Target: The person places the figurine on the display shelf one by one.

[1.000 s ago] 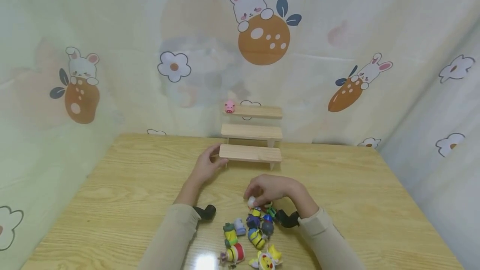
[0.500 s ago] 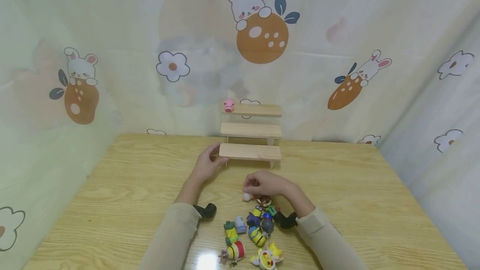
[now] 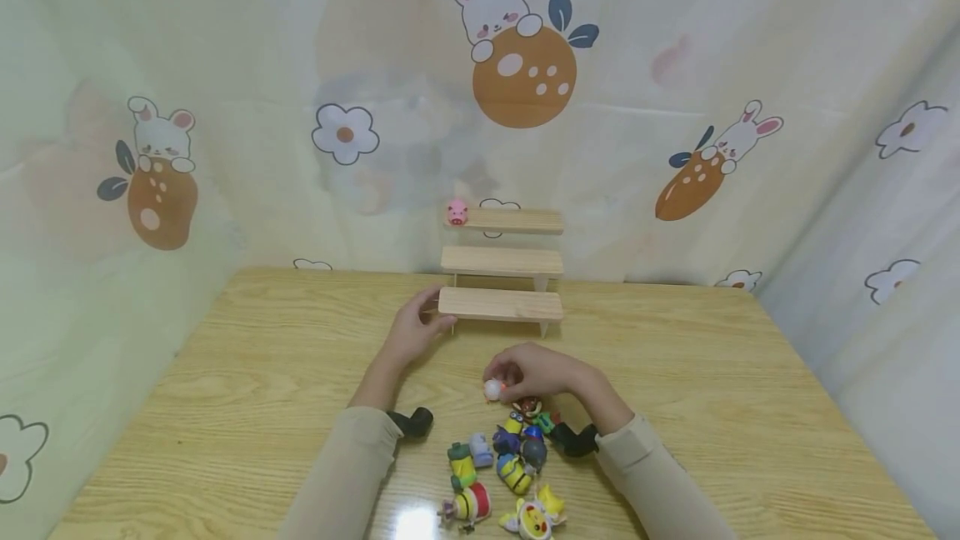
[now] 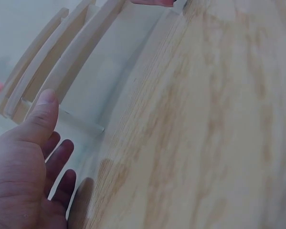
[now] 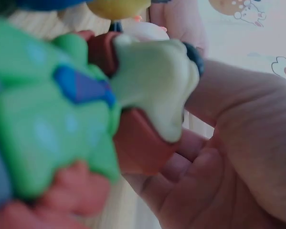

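Observation:
My left hand (image 3: 412, 332) is at the left end of a three-step wooden display shelf (image 3: 498, 304). In the left wrist view its thumb touches the lowest board, and the other fingers lie loosely bent outside the clear leg. A pink pig figurine (image 3: 457, 212) sits at the left of the top step. My right hand (image 3: 540, 372) pinches a small white round toy (image 3: 492, 390) with orange-red bits, close above the table; contact with the table cannot be told. Beside it lies a brown-headed figurine in green clothes (image 5: 57, 109), large in the right wrist view.
Several toy figures lie in front of the hands, among them a blue-and-yellow minion (image 3: 514, 473), a green-and-yellow figure (image 3: 462, 465), a red-and-yellow one (image 3: 471, 504) and a yellow-faced one in white (image 3: 534, 519). A printed curtain (image 3: 405, 190) hangs behind the wooden table (image 3: 675, 373).
The right hand has shifted slightly left and away from me with the white toy, uncovering the brown-headed figurine. The left hand has stayed at the shelf.

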`<act>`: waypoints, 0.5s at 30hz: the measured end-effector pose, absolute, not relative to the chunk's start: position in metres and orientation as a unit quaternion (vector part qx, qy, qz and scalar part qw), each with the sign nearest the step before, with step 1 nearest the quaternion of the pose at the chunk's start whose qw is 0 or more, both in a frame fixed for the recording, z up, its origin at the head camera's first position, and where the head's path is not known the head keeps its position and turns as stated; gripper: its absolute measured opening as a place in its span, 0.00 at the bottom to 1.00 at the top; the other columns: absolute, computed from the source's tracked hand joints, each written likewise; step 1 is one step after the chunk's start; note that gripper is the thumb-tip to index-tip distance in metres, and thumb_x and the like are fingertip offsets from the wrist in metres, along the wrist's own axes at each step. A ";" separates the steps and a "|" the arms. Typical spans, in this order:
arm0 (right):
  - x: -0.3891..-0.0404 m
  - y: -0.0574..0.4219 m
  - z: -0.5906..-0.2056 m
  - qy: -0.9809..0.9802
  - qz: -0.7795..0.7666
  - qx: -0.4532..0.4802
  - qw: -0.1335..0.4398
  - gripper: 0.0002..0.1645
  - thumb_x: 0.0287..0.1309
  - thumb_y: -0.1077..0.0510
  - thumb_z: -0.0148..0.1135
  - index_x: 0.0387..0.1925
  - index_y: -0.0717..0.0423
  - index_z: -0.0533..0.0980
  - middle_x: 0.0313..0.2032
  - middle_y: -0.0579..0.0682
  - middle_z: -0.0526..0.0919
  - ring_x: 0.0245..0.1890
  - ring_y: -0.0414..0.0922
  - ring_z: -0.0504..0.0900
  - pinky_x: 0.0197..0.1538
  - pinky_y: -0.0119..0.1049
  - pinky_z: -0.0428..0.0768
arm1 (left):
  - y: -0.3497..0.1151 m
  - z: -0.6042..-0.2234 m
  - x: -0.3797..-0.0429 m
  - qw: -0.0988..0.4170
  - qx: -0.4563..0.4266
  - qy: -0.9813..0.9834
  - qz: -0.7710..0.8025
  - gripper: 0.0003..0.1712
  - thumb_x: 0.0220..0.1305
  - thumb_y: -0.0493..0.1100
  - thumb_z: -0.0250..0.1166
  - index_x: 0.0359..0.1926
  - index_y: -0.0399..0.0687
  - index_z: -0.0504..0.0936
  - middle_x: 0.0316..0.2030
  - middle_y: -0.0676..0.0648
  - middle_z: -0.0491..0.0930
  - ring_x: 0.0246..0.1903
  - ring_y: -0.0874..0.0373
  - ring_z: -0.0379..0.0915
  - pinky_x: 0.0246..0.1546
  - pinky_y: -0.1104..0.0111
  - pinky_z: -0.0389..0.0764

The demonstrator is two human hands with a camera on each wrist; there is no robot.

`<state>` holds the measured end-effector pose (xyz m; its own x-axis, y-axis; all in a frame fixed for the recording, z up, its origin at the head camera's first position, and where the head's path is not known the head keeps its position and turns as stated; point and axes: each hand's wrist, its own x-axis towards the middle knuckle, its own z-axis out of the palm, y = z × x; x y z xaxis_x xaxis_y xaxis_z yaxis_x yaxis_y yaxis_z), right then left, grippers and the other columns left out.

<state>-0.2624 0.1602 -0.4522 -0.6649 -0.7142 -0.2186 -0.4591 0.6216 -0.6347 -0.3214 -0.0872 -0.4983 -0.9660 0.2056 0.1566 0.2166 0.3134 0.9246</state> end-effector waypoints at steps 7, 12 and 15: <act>-0.262 0.161 -0.451 0.866 -0.296 -0.329 0.235 0.10 0.59 0.52 0.64 0.43 0.47 0.80 0.34 0.39 0.81 0.34 0.38 0.78 0.39 0.31 0.78 | -0.086 -0.497 -0.321 0.017 -0.132 -0.813 -0.567 0.38 0.58 0.49 0.68 0.67 0.46 0.65 0.59 0.44 0.74 0.59 0.50 0.70 0.59 0.56 0.73; -0.263 0.162 -0.452 0.865 -0.300 -0.326 0.237 0.10 0.60 0.52 0.63 0.43 0.46 0.80 0.35 0.39 0.82 0.35 0.37 0.79 0.41 0.32 0.79 | -0.086 -0.499 -0.322 0.023 -0.135 -0.814 -0.565 0.38 0.58 0.48 0.68 0.67 0.45 0.66 0.58 0.43 0.75 0.59 0.50 0.70 0.59 0.57 0.73; -0.263 0.162 -0.451 0.865 -0.299 -0.323 0.239 0.10 0.61 0.51 0.62 0.44 0.46 0.79 0.36 0.38 0.83 0.36 0.36 0.80 0.42 0.31 0.79 | -0.087 -0.500 -0.323 0.022 -0.135 -0.814 -0.565 0.38 0.57 0.49 0.69 0.67 0.45 0.66 0.58 0.44 0.75 0.59 0.51 0.70 0.58 0.57 0.73</act>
